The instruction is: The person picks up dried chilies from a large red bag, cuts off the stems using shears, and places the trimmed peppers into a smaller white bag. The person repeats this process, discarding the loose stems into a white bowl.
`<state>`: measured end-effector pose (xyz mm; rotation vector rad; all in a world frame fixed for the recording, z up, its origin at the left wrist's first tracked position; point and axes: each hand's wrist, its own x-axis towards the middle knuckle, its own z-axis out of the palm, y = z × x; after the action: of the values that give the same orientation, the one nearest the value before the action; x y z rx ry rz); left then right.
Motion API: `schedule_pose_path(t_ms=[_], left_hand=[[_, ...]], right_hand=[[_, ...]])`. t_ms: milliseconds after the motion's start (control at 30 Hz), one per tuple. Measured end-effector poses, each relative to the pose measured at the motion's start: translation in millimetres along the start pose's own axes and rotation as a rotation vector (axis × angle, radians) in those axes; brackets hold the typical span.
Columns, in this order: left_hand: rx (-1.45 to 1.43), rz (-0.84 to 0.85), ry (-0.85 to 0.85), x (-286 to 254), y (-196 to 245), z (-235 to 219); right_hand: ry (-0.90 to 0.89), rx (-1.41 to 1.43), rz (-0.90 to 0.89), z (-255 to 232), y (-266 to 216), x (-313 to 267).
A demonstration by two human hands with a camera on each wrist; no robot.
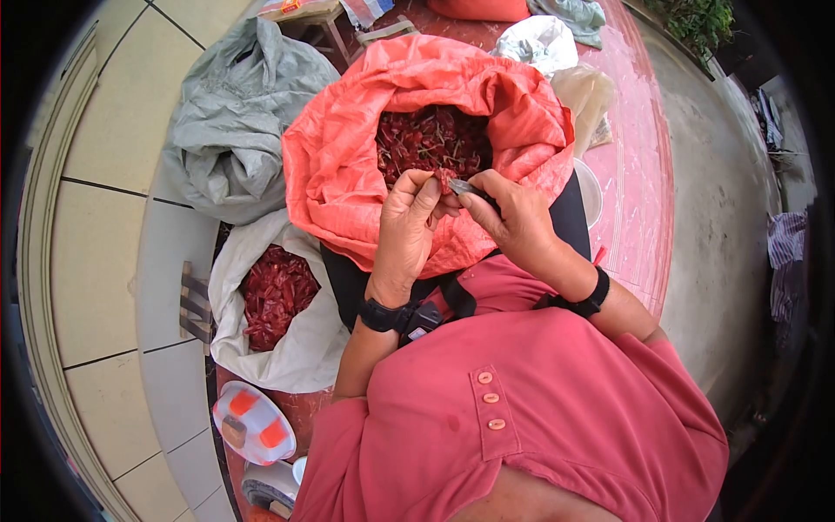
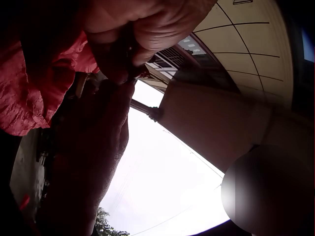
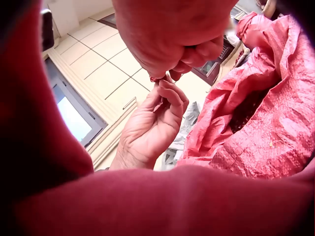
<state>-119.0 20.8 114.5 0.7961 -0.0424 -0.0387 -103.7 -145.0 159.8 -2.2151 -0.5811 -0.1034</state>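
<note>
From where I stand, I see a person sitting with a big coral-red woven plastic sack (image 1: 335, 165) in front of the lap, its mouth rolled open and many dark red dried pieces (image 1: 426, 139) lying inside. The two hands are close together, just above the near edge of this opening. The left hand (image 1: 407, 217) pinches a small wrinkled red piece (image 1: 444, 177) between thumb and fingers. The right hand (image 1: 522, 222) grips a small grey metal tool (image 1: 464, 187), its tip touching or just beside the piece; I cannot tell if it is a blade or scissors.

To do this well, in my judgement, the left fingers should hold the piece firmly but not crush it, with only a short part coming out toward the metal. The right thumb should guide the tip by small, slow movements, because the left fingertips are very near to it. It is also good to stay above the opening, so that any crumbs fall into the sack. At the person's left side stands a white cloth-like sack (image 1: 304, 365) with smooth, glossy red pieces (image 1: 277, 296) in it.
</note>
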Motion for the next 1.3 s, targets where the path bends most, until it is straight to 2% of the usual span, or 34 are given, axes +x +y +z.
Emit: schedule_pose_path(t_ms=[167,300,400,500,633,733,867,967,1067,1167,1267,1300], left_hand=[[-0.095,-0.086,-0.040,1.6,-2.6,0.7],[-0.208,-0.143,-0.050,1.6,-8.4,0.1],[-0.161,-0.073,-0.036,-0.2,-8.7,6.0],[0.366,0.101,0.029,-6.3,3.4,11.6],[0.665,0.306,0.021,-8.8,2.2,11.6],[0.760,0.259,0.012,-9.3,6.8,8.4],[0.454,0.103,0.002,-11.3,5.5,7.1],[0.195,0.014,-0.027,-8.9,1.1,2.1],[0.051,-0.014,-0.052,-4.2,-2.0,0.8],[0.039,-0.020,-0.043,-3.0,-2.3,-1.4],[0.026,-0.014,0.009,0.1,-0.2,-2.8],[0.026,0.000,0.049,0.1,0.3,-4.1]], right_hand=[[0.020,0.106,0.036,4.4,2.7,-2.5],[0.002,0.406,0.069,8.4,5.2,-5.8],[-0.021,0.493,0.091,11.3,7.7,-5.7],[-0.043,0.393,0.105,11.3,8.0,-5.7],[0.007,0.225,0.045,13.0,7.9,-3.6],[-0.014,0.277,0.060,12.7,8.8,-5.2],[-0.059,0.476,0.050,12.9,12.1,-7.4],[-0.272,0.742,0.289,3.7,5.6,-6.0],[-0.482,1.213,0.524,-4.2,3.7,-4.5],[-0.496,1.310,0.630,-5.1,0.9,-2.2],[-0.476,1.100,0.533,-0.5,6.1,1.4],[-0.414,0.946,0.457,-0.5,6.7,0.2]])
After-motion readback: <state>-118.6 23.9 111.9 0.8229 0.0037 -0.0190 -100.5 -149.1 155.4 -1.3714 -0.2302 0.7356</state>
